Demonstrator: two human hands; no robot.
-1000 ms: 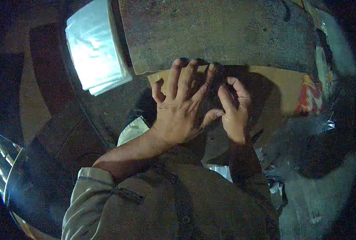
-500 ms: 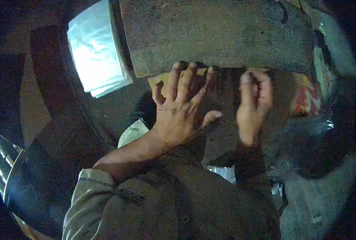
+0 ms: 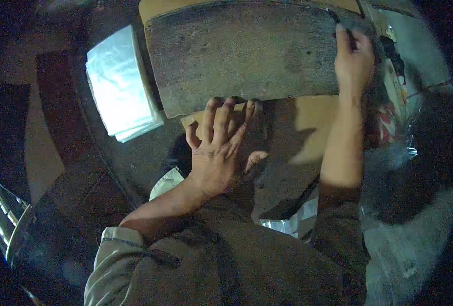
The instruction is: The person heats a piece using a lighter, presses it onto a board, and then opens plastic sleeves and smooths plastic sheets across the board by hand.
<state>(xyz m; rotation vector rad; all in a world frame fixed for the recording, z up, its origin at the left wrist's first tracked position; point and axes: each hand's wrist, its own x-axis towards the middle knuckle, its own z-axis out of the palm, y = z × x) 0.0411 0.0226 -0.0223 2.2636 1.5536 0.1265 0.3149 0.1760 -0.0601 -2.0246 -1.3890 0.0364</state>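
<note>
A worn dark board (image 3: 247, 56) lies across the work surface, over a yellowish sheet (image 3: 313, 122) that shows along its near edge. My left hand (image 3: 219, 153) rests with spread fingers on the sheet, fingertips at the board's near edge. Near the board's far right corner, my right hand (image 3: 354, 56) has thumb and fingers drawn together at a small dark strip (image 3: 333, 16). Whether the fingers grip that strip is too small to tell.
A stack of clear plastic sheets or bags (image 3: 119, 84) lies left of the board. At the right is a red and white printed piece (image 3: 384, 125). More clear plastic (image 3: 287, 224) lies close to my body.
My right hand has moved from beside my left hand, first rightward, then forward to the board's far right corner. My left hand stays spread at the near edge. The view has shifted somewhat.
</note>
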